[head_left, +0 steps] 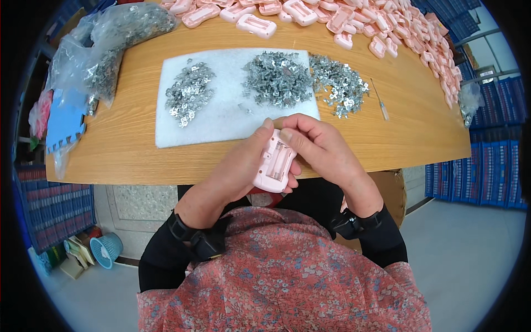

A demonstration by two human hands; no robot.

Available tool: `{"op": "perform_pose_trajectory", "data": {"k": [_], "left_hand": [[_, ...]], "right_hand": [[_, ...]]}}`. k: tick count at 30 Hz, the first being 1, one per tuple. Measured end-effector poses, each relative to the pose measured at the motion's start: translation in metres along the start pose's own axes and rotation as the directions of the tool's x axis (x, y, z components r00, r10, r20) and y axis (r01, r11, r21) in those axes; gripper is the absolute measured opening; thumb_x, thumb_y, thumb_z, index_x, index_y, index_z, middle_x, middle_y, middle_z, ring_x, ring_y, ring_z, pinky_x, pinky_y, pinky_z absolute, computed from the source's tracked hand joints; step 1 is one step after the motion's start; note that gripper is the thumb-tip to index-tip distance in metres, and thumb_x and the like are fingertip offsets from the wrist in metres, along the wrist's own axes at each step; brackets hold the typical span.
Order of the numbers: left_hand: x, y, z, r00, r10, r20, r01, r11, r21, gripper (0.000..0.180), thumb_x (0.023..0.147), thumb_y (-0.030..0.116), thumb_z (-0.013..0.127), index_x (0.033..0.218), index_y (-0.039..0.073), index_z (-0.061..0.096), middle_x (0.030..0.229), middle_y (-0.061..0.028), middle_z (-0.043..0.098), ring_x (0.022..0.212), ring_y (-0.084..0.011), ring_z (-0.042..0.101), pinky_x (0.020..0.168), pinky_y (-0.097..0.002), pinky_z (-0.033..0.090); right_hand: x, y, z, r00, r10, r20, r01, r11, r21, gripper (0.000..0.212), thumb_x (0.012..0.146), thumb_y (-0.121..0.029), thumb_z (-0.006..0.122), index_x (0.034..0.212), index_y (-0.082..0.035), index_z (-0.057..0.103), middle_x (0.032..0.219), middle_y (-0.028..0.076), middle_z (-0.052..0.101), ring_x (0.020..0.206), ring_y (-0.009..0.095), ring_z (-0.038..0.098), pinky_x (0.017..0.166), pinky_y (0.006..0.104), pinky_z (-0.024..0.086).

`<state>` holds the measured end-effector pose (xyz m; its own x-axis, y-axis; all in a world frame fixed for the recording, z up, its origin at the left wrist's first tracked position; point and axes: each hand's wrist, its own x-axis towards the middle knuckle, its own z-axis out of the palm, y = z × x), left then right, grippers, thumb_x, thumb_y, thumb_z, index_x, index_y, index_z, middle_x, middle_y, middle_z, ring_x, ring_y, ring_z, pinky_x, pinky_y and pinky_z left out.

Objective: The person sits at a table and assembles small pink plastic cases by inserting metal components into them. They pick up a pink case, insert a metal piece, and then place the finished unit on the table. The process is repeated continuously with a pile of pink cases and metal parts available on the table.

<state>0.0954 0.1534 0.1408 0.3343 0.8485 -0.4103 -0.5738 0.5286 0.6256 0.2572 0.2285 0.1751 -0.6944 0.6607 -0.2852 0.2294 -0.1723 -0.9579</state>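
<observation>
A pink plastic casing (269,172) with an open battery compartment is held in front of me at the table's near edge. My left hand (243,160) grips it from the left, thumb along its upper end and fingertips showing past its right side. My right hand (319,145) is closed at the casing's upper right corner, thumb pressed near the top of the compartment. Whether a small part is under that thumb is hidden. Beyond my hands, a white foam sheet (224,130) carries a smaller heap of metal clips (189,91) and a larger heap of metal pieces (278,80).
More metal pieces (340,83) lie right of the foam, beside a thin screwdriver-like tool (381,100). Many pink casings (354,22) are piled along the far and right table edge. Plastic bags of metal parts (113,47) and a blue foam mat (66,119) sit at the left.
</observation>
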Motion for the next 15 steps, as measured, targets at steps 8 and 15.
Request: {"op": "perform_pose_trajectory", "data": {"k": [8,15], "left_hand": [[0.004,-0.001,-0.002,0.999,0.023,-0.032,-0.024,0.999,-0.026,0.064,0.108,0.046,0.016,0.115,-0.003,0.056,0.083,-0.0186,0.068,0.067,-0.0286,0.070,0.060,-0.0382,0.061],[0.000,0.009,-0.003,0.999,0.031,0.018,-0.030,0.999,-0.019,0.060,0.108,0.045,0.018,0.118,-0.002,0.055,0.084,-0.0182,0.068,0.069,-0.0278,0.071,0.062,-0.0364,0.060]], "right_hand": [[-0.003,-0.004,0.002,1.000,0.011,0.018,-0.008,0.991,-0.131,0.027,0.101,-0.017,0.059,0.119,0.003,0.060,0.089,0.000,0.066,0.071,0.004,0.057,0.067,0.0217,0.049],[0.002,0.009,-0.003,0.998,-0.063,-0.015,0.064,0.984,0.164,0.029,0.098,-0.014,0.062,0.122,0.003,0.059,0.093,0.001,0.067,0.075,0.005,0.059,0.071,0.0214,0.050]]}}
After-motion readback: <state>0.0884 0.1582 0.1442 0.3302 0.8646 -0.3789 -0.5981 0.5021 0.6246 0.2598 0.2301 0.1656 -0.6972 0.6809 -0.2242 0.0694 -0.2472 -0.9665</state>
